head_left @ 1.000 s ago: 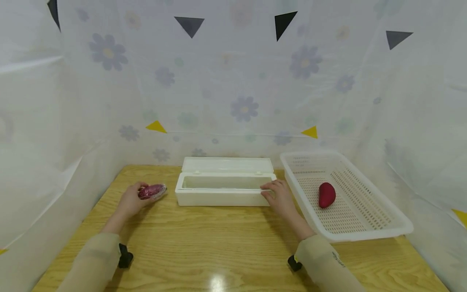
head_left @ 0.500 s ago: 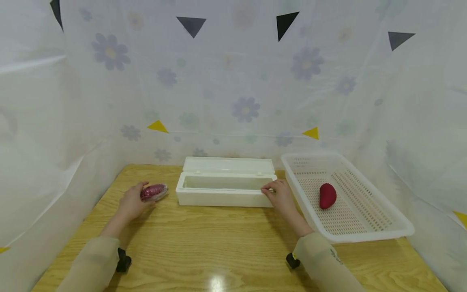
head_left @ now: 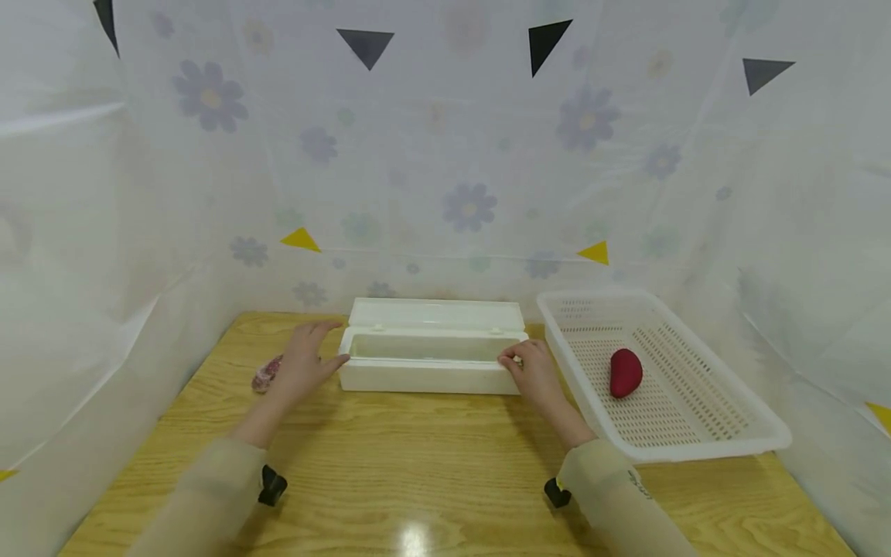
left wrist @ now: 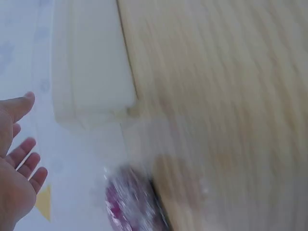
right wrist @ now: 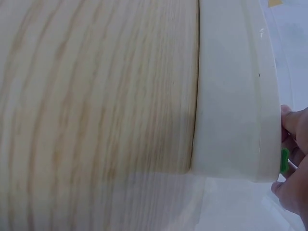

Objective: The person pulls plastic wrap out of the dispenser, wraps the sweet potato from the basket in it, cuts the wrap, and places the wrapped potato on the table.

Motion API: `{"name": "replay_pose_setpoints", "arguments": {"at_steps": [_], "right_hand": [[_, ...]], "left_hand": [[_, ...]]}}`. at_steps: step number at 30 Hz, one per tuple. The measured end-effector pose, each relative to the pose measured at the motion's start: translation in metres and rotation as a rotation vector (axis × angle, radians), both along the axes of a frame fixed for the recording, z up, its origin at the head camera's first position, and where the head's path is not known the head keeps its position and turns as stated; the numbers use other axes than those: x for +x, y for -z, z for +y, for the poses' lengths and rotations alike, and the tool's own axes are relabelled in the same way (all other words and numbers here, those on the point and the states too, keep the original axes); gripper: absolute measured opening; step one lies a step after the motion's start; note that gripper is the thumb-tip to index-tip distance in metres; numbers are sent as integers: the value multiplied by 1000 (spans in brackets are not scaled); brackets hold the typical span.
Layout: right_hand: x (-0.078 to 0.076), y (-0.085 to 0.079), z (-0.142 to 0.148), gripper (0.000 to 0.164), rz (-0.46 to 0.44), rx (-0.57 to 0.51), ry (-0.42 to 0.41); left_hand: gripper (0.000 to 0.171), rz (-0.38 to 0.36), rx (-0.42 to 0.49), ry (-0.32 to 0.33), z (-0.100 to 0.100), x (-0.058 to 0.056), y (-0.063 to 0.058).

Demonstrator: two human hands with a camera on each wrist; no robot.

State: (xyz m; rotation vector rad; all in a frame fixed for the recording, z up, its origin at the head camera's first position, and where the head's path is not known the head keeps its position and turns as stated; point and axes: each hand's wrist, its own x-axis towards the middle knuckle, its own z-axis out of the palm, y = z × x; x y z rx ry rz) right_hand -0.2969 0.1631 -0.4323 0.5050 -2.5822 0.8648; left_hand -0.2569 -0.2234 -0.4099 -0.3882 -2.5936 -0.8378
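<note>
At the middle back of the table stands a long white box (head_left: pixel 425 377) with its lid raised, which looks like a cling film dispenser. My left hand (head_left: pixel 304 362) is at its left end, fingers spread and thumb reaching toward the corner. Nothing is in that hand. My right hand (head_left: pixel 534 374) is at the box's right front corner, with thumb and fingertips pinched together. A small green piece (right wrist: pixel 284 160) shows between those fingers in the right wrist view. Partly behind my left hand lies a purple-red oval thing wrapped in clear film (head_left: pixel 265 377), blurred in the left wrist view.
A white perforated basket (head_left: pixel 703 451) stands on the right with a dark red, curved, smooth thing (head_left: pixel 626 373) in it. The wooden table (head_left: pixel 390 464) stretches in front of the box. White flower-patterned sheets (head_left: pixel 411 155) enclose the back and sides.
My left hand has let go of the film-wrapped thing and moved right to the box's left end. My right fingers have closed to a pinch at the box's right corner.
</note>
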Motion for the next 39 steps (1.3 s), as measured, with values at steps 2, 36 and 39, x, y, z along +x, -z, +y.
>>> {"name": "replay_pose_setpoints", "arguments": {"at_steps": [2, 36, 39], "right_hand": [[0, 0, 0, 7, -2, -4, 0], [-7, -8, -13, 16, -119, 19, 15], [-10, -8, -13, 17, -116, 21, 13]], "left_hand": [[55, -5, -13, 56, 11, -3, -3], [39, -264, -26, 315, 73, -45, 2], [39, -255, -13, 333, 84, -47, 2]]}}
